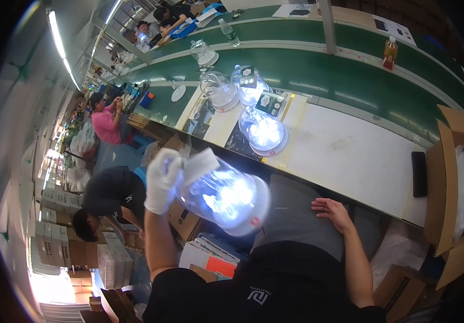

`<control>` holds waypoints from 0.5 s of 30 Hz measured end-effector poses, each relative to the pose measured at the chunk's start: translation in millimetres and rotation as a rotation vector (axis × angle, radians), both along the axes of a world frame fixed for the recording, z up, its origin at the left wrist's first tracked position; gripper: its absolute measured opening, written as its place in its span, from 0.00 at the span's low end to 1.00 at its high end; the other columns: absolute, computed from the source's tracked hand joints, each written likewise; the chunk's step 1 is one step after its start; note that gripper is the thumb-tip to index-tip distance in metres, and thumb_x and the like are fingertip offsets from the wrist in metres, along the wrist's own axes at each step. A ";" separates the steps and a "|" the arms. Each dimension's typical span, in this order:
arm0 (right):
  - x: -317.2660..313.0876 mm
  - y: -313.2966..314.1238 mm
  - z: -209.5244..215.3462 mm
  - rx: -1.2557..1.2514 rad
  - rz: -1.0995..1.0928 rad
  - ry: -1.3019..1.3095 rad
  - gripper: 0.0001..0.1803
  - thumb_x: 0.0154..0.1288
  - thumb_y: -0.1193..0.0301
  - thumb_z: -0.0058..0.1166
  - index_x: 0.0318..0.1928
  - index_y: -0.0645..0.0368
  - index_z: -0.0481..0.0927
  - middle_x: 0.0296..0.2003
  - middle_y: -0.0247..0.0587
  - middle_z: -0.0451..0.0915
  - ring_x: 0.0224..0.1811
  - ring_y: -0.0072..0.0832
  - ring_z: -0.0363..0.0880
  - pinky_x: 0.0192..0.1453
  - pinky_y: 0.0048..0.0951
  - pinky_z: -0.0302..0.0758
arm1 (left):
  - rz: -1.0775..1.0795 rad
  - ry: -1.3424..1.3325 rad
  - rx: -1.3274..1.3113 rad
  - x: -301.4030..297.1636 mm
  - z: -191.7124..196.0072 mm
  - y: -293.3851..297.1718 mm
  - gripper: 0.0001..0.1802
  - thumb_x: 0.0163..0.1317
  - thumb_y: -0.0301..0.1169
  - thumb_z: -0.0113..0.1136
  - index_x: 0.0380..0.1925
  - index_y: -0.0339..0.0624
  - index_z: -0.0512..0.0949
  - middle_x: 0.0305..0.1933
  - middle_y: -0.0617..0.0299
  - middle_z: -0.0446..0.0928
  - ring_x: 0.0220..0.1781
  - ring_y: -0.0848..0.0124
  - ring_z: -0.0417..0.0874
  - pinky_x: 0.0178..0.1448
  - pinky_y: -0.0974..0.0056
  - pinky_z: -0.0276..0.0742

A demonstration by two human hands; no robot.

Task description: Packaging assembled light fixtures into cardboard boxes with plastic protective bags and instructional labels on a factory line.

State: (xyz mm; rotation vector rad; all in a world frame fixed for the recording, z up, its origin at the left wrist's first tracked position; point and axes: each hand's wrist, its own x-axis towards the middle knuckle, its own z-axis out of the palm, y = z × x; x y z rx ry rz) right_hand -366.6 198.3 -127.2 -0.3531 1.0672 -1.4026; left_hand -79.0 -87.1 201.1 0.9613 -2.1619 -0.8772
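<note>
My left hand (162,183), in a white glove, grips the top of a clear dome lamp (224,196) with a round base. Lit blue-white inside, the lamp is tilted over my lap, base toward the right. A pale tag (200,164) hangs beside the glove. My right hand (331,211) is bare and holds nothing; its fingers stretch out over my grey trousers. On the bench in front stand another lit dome lamp (264,129), a second lit one (250,86) behind it and a dimmer dome lamp (219,91) to the left. Dark cards lie against the lit ones.
A white-topped bench (345,151) runs across the front, with a green conveyor (328,70) behind. An open carton (447,183) with plastic bags and a black phone-like slab (419,174) are at the right. A person in black (114,191) bends over boxes at the left.
</note>
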 end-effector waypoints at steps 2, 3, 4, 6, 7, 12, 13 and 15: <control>3.1 -4.4 0.4 0.007 0.039 0.044 0.25 0.82 0.58 0.40 0.63 0.66 0.75 0.58 0.48 0.81 0.59 0.34 0.81 0.58 0.33 0.79 | 0.037 -0.076 -0.180 7.5 7.4 -32.0 0.05 0.69 0.26 0.55 0.36 0.36 0.77 0.30 0.67 0.74 0.32 0.80 0.73 0.38 0.71 0.71; 3.0 -3.5 1.0 0.009 0.045 0.045 0.25 0.82 0.58 0.40 0.63 0.66 0.75 0.58 0.48 0.81 0.59 0.34 0.81 0.58 0.33 0.79 | 0.056 -0.103 -0.222 3.3 9.4 -47.6 0.06 0.70 0.27 0.56 0.36 0.35 0.76 0.29 0.66 0.73 0.32 0.81 0.72 0.37 0.71 0.70; 1.6 -2.8 0.6 0.024 0.042 0.048 0.25 0.82 0.58 0.40 0.63 0.66 0.75 0.58 0.48 0.81 0.59 0.33 0.81 0.58 0.33 0.79 | 0.041 -0.132 -0.261 -1.2 5.5 -68.0 0.07 0.70 0.28 0.56 0.37 0.35 0.76 0.28 0.63 0.74 0.31 0.77 0.74 0.38 0.69 0.72; 2.8 -3.7 -0.5 0.038 0.040 0.053 0.25 0.82 0.58 0.41 0.63 0.66 0.75 0.57 0.48 0.81 0.59 0.33 0.81 0.58 0.33 0.79 | 0.019 -0.221 -0.377 -7.2 -11.0 -113.6 0.08 0.71 0.31 0.57 0.38 0.36 0.76 0.29 0.56 0.76 0.31 0.66 0.79 0.39 0.63 0.74; 3.1 -3.9 -1.0 0.045 0.031 0.041 0.25 0.82 0.59 0.41 0.63 0.66 0.75 0.57 0.48 0.81 0.59 0.33 0.81 0.58 0.34 0.79 | 0.012 -0.279 -0.452 -10.6 -22.5 -136.6 0.09 0.71 0.33 0.57 0.39 0.37 0.76 0.29 0.52 0.78 0.31 0.59 0.81 0.40 0.60 0.76; 4.8 -2.2 -6.9 0.062 -0.007 0.027 0.24 0.82 0.60 0.42 0.63 0.67 0.74 0.57 0.49 0.81 0.59 0.35 0.81 0.57 0.35 0.80 | 0.115 -0.362 -0.409 -23.9 -98.3 -251.4 0.13 0.70 0.37 0.59 0.40 0.38 0.76 0.33 0.48 0.80 0.36 0.55 0.83 0.44 0.56 0.77; 4.5 -2.1 -7.2 0.057 -0.009 0.029 0.24 0.82 0.60 0.42 0.63 0.67 0.74 0.57 0.49 0.81 0.59 0.35 0.81 0.57 0.35 0.80 | 0.156 -0.388 -0.410 -26.7 -108.8 -268.1 0.14 0.70 0.40 0.59 0.40 0.39 0.76 0.35 0.47 0.81 0.39 0.50 0.83 0.46 0.54 0.77; 2.5 2.9 -9.7 0.093 -0.036 0.021 0.23 0.82 0.60 0.42 0.62 0.67 0.75 0.56 0.49 0.81 0.58 0.35 0.82 0.56 0.35 0.81 | 0.210 -0.413 -0.344 -42.7 -126.1 -285.6 0.15 0.68 0.44 0.58 0.41 0.43 0.76 0.38 0.42 0.82 0.45 0.42 0.83 0.49 0.48 0.77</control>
